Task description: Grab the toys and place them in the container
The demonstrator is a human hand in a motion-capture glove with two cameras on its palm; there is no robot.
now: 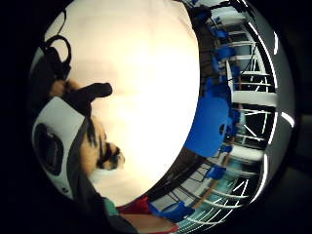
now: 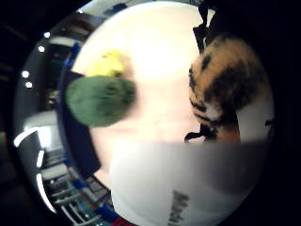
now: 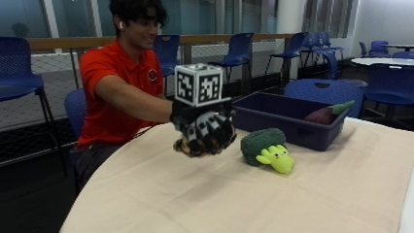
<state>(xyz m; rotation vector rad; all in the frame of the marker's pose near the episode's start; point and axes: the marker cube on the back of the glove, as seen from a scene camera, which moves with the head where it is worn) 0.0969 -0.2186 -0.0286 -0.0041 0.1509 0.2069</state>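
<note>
From the outside view, the gloved right hand (image 3: 206,132) gripped an orange-and-black striped toy (image 3: 189,147) above the table (image 3: 194,204). A broccoli toy (image 3: 267,147) lay beside the dark blue container (image 3: 284,127), which held an eggplant toy (image 3: 326,114). In the thumb-side palm view, the striped toy (image 2: 225,89) sat close to the palm, and the broccoli toy (image 2: 101,96) lay on the table (image 2: 160,61). In the little-finger-side palm view, fingers (image 1: 90,95) curled round the striped toy (image 1: 100,148).

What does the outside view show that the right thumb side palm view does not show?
Only the outside view shows the blue container with an eggplant toy leaning inside it, the person's red shirt, and the gloved right hand lifted above the table. Only the thumb side palm view shows the tiger toy's orange and black stripes close against the palm. Both show the green broccoli toy lying on the table, and the tiger toy in the hand.
</note>
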